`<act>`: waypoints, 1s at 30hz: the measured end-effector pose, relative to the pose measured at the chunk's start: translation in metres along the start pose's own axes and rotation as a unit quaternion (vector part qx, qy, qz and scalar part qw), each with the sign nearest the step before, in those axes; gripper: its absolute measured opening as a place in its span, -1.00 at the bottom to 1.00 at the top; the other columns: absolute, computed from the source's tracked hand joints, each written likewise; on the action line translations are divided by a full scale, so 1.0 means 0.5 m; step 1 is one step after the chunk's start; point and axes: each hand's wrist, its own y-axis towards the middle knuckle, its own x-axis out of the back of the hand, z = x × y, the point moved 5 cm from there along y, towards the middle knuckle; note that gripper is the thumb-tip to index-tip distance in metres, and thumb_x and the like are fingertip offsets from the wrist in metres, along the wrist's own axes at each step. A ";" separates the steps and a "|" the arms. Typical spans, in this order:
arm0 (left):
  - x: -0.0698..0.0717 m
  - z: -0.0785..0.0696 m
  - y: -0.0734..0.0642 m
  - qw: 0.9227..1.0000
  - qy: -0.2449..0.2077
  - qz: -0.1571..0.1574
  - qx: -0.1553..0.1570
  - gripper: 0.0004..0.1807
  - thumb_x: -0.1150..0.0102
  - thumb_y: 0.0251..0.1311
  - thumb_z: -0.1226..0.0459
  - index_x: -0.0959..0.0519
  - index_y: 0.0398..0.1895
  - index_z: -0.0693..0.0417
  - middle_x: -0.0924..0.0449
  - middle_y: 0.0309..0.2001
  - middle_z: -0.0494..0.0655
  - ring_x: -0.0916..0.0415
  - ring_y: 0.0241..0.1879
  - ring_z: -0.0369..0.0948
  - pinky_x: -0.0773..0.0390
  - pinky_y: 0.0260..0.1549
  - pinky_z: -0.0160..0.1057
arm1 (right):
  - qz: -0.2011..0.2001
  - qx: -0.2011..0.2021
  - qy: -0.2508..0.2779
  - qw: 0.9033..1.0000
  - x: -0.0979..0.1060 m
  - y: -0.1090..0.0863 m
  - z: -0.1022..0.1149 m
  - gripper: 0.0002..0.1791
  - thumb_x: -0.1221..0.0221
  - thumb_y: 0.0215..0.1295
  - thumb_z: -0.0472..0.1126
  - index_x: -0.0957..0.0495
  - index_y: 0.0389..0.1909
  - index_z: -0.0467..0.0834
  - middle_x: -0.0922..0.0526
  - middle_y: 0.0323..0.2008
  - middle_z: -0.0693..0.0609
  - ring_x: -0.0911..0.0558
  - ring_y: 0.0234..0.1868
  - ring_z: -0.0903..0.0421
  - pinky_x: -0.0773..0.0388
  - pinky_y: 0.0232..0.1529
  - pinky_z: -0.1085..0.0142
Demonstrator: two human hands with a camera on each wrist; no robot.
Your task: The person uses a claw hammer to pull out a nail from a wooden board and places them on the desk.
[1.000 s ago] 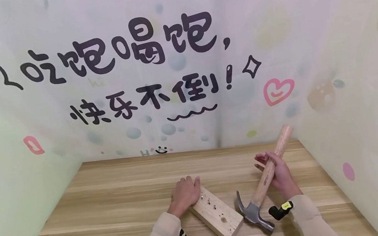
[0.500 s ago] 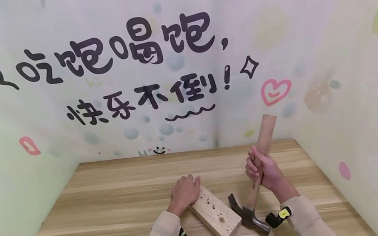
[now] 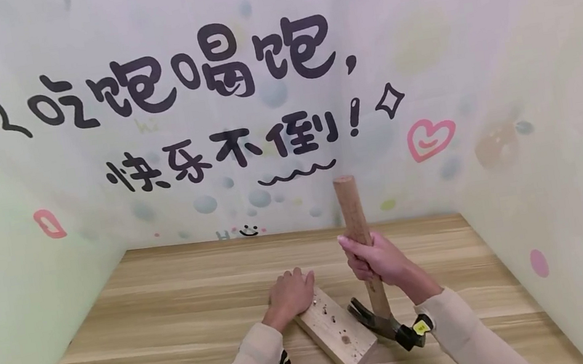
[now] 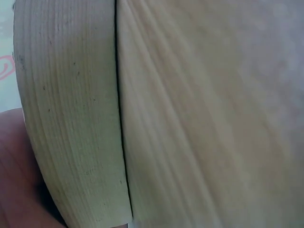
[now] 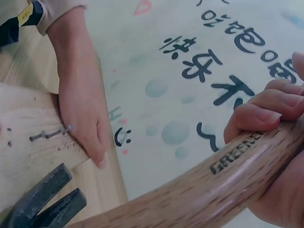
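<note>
My right hand [image 3: 379,258] grips a claw hammer [image 3: 352,208] around the middle of its wooden handle. The handle stands nearly upright, butt end up. Down low, the hammer's head [image 3: 381,322] sits beside the right edge of a wooden block [image 3: 338,338], its forked claw toward the block. Several nails [image 5: 45,134] stick out of the block's top in a row, among small holes. Over the block's far end my left hand [image 3: 292,294] holds it with curled fingers. In the left wrist view, the block's side [image 4: 76,109] fills the left, with part of the palm behind it.
The block lies on a wood-grain table [image 3: 188,283]. Pale printed walls [image 3: 189,209] enclose it at the back and both sides. Wrist cameras on dark straps sit at both cuffs.
My right hand has closed around the handle and swung its butt end leftward and upright. The hammer's head has turned beside the block. My left hand and the block keep their places.
</note>
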 end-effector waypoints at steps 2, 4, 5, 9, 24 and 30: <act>0.000 -0.001 -0.001 1.000 -0.001 0.001 0.000 -0.38 0.26 0.52 -0.08 -0.45 0.21 0.28 -0.53 0.08 0.30 -0.51 0.06 0.20 -0.50 0.01 0.16 | -0.002 -0.024 -0.014 1.000 -0.011 0.009 0.006 -0.48 0.02 0.55 -0.03 -0.19 -0.58 -0.26 -0.24 -0.78 0.16 -0.24 -0.81 0.27 -0.22 -0.74 0.39; 0.003 -0.001 0.000 1.000 -0.003 0.001 -0.002 -0.40 0.25 0.52 -0.07 -0.46 0.19 0.28 -0.54 0.05 0.30 -0.51 0.05 0.20 -0.51 -0.03 0.18 | 0.000 -0.049 -0.021 0.999 -0.022 0.019 0.009 -0.49 -0.02 0.52 0.01 -0.22 -0.57 -0.22 -0.24 -0.78 0.16 -0.25 -0.81 0.28 -0.24 -0.73 0.40; 0.004 -0.001 0.000 1.000 -0.001 0.000 -0.004 -0.40 0.26 0.52 -0.07 -0.46 0.17 0.28 -0.54 0.03 0.30 -0.51 0.04 0.20 -0.51 -0.05 0.18 | 0.002 -0.061 -0.026 0.998 -0.028 0.025 0.009 -0.49 -0.03 0.52 0.02 -0.23 -0.58 -0.21 -0.24 -0.78 0.16 -0.24 -0.81 0.28 -0.24 -0.72 0.40; 0.009 -0.003 0.004 1.000 0.000 -0.003 -0.009 -0.42 0.27 0.52 -0.06 -0.49 0.09 0.28 -0.56 -0.04 0.30 -0.52 -0.01 0.20 -0.51 -0.11 0.18 | 0.009 -0.099 -0.052 0.994 -0.045 0.047 0.006 -0.50 -0.04 0.49 0.06 -0.25 -0.59 -0.16 -0.23 -0.79 0.15 -0.23 -0.80 0.27 -0.23 -0.71 0.39; 0.002 -0.006 0.009 0.999 0.039 -0.010 -0.023 -0.64 0.12 0.45 0.07 -0.54 -0.12 0.18 -0.56 -0.30 0.17 -0.55 -0.24 0.10 -0.54 -0.23 0.08 | 0.024 -0.187 -0.103 0.977 -0.105 0.122 -0.044 -0.50 -0.15 0.39 0.16 -0.33 -0.46 -0.19 -0.24 -0.79 0.11 -0.21 -0.79 0.23 -0.24 -0.72 0.36; 0.002 0.000 0.006 0.999 0.039 0.012 -0.001 -0.62 0.07 0.40 0.08 -0.52 0.04 0.16 -0.52 -0.27 0.15 -0.52 -0.23 0.09 -0.53 -0.27 0.13 | 0.022 -0.199 -0.093 0.975 -0.112 0.136 -0.058 -0.53 -0.16 0.39 0.13 -0.33 -0.47 -0.18 -0.24 -0.78 0.11 -0.21 -0.80 0.23 -0.21 -0.73 0.37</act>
